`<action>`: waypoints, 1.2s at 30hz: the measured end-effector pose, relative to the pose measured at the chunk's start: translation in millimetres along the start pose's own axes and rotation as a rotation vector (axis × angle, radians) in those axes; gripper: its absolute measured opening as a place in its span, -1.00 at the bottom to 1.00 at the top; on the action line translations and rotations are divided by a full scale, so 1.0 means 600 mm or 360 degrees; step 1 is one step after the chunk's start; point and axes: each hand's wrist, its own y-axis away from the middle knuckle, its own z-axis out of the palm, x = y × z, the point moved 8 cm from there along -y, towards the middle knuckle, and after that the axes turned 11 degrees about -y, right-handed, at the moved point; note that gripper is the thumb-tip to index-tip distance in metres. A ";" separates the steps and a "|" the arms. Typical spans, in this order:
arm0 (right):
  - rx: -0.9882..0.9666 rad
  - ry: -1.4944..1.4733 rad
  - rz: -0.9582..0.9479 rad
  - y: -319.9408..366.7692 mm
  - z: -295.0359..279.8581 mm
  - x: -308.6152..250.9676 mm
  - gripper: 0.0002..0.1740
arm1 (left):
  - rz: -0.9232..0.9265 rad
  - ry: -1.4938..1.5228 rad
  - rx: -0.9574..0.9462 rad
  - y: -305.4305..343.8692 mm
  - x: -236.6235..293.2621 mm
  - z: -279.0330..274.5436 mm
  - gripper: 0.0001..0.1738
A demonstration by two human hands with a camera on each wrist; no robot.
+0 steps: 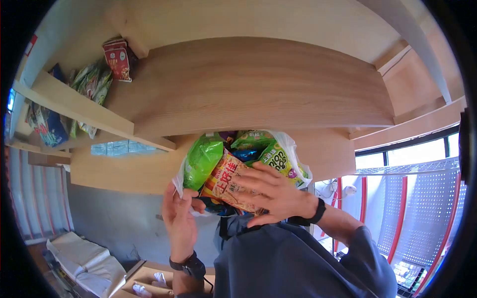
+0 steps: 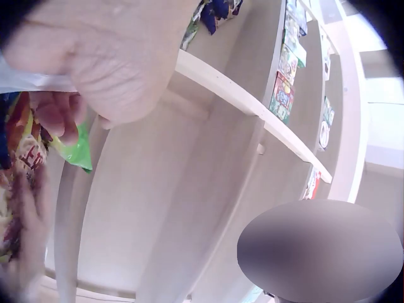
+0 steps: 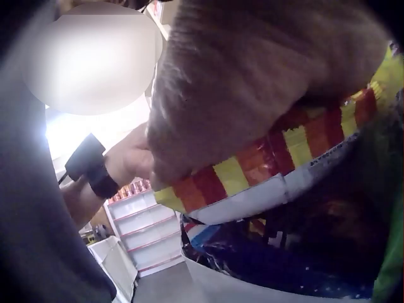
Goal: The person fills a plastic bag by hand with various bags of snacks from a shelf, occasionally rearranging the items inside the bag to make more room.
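Observation:
A white plastic bag (image 1: 293, 149) full of snack packets sits at the shelf's front edge, close against the person's body. My left hand (image 1: 180, 216) pinches the bag's rim on the left side; in the left wrist view the white plastic (image 2: 38, 81) runs under the thumb. Fingers spread and nearly straight, my right hand (image 1: 280, 196) rests on a red-and-yellow snack packet (image 1: 223, 174) on top. Beside that packet are a bright green packet (image 1: 202, 161) and a green onion rings packet (image 1: 279, 160). Lower in the bag, a dark blue packet (image 3: 284, 259) shows in the right wrist view.
Behind the bag rises a wooden shelf board (image 1: 263, 89). Red packets (image 1: 118, 59) and green packets (image 1: 92, 82) stand at its left, past a wooden divider (image 1: 84, 107). Light blue packs (image 1: 121, 148) lie on the lower board. An open cardboard box (image 1: 149, 280) is below.

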 end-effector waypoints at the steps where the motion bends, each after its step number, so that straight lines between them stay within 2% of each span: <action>1: 0.0170 -0.0016 0.0034 0.013 -0.023 0.000 -0.19 | -0.0014 0.0006 0.0015 0.004 -0.002 -0.001 -0.36; 2: 0.0323 0.0062 0.0060 0.029 -0.045 0.001 -0.24 | 0.0008 -0.0015 0.0022 0.007 0.001 0.001 -0.35; 3: 0.0307 0.0053 0.0065 0.050 -0.045 0.001 -0.24 | 0.0031 -0.0035 0.0025 0.010 0.004 0.002 -0.33; 5: 0.0713 0.0405 0.0564 0.105 -0.081 0.029 -0.33 | 0.0041 -0.0097 0.0026 0.015 0.006 0.003 -0.33; 6: 0.0706 0.0411 0.0567 0.114 -0.086 0.029 -0.33 | 0.0064 -0.0168 0.0016 0.016 0.009 0.003 -0.33; 8: 0.0805 0.0574 0.1055 0.145 -0.110 0.056 -0.40 | 0.0086 -0.0193 -0.0054 0.021 0.011 -0.003 -0.30; 9: 0.0805 0.0581 0.1055 0.160 -0.109 0.061 -0.40 | 0.0109 -0.0228 -0.0121 0.022 0.015 -0.003 -0.26; 11: 0.0861 0.0045 0.1429 0.210 -0.086 0.108 -0.50 | 0.0069 -0.0258 -0.0177 0.019 0.020 -0.008 -0.24; 12: 0.0866 0.0045 0.1426 0.216 -0.091 0.106 -0.50 | 0.0025 -0.0295 -0.0228 0.021 0.024 -0.008 -0.21; 14: 0.1445 -0.0799 0.1213 0.231 -0.116 0.099 -0.59 | 0.0036 -0.0293 -0.0279 0.021 0.046 0.008 -0.20; 16: 0.1553 -0.0879 0.1151 0.182 -0.153 0.062 -0.60 | 0.0036 -0.0276 -0.0354 0.021 0.068 0.029 -0.19; 17: 0.1656 -0.0963 0.1083 0.164 -0.165 0.042 -0.61 | 0.0137 -0.0344 -0.0418 0.026 0.087 0.042 -0.21; 19: 0.1660 -0.0908 0.1042 0.150 -0.169 0.019 -0.69 | 0.0238 -0.0390 -0.0497 0.027 0.103 0.058 -0.23; 21: 0.1449 -0.0805 0.1279 0.145 -0.160 0.013 -0.76 | 0.0088 -0.0412 -0.0626 0.021 0.089 0.071 -0.25; 22: 0.1479 -0.0712 0.1275 0.153 -0.170 0.008 -0.81 | 0.0094 -0.0391 -0.0654 0.020 0.085 0.076 -0.25; 23: 0.1485 -0.0674 0.1290 0.154 -0.176 0.007 -0.81 | 0.0242 -0.0547 -0.0716 0.017 0.087 0.081 -0.26; 24: 0.1634 -0.0754 0.1217 0.166 -0.188 0.001 -0.81 | 0.0384 -0.0697 -0.0773 0.022 0.086 0.091 -0.26; 25: 0.1781 -0.0833 0.1145 0.181 -0.199 -0.008 -0.82 | 0.0365 -0.0663 -0.0801 0.027 0.085 0.100 -0.26; 26: 0.1825 -0.0725 0.1203 0.195 -0.206 -0.018 -0.84 | 0.0361 -0.0620 -0.0881 0.035 0.094 0.114 -0.29; 28: 0.1769 -0.0576 0.1311 0.210 -0.216 -0.027 -0.85 | 0.0380 -0.0556 -0.0988 0.036 0.097 0.142 -0.33; 29: 0.1710 -0.0472 0.1396 0.216 -0.221 -0.030 -0.85 | 0.0529 -0.0773 -0.1020 0.037 0.100 0.160 -0.34; 30: 0.1760 -0.0514 0.1307 0.218 -0.231 -0.034 -0.84 | 0.0683 -0.0988 -0.1036 0.038 0.100 0.176 -0.35; 35: 0.1998 -0.0630 0.1224 0.299 -0.273 -0.025 -0.86 | 0.0757 -0.1023 -0.1046 0.061 0.087 0.257 -0.46; 36: 0.2027 -0.0608 0.1233 0.297 -0.264 -0.020 -0.87 | 0.0751 -0.1031 -0.1048 0.055 0.074 0.248 -0.47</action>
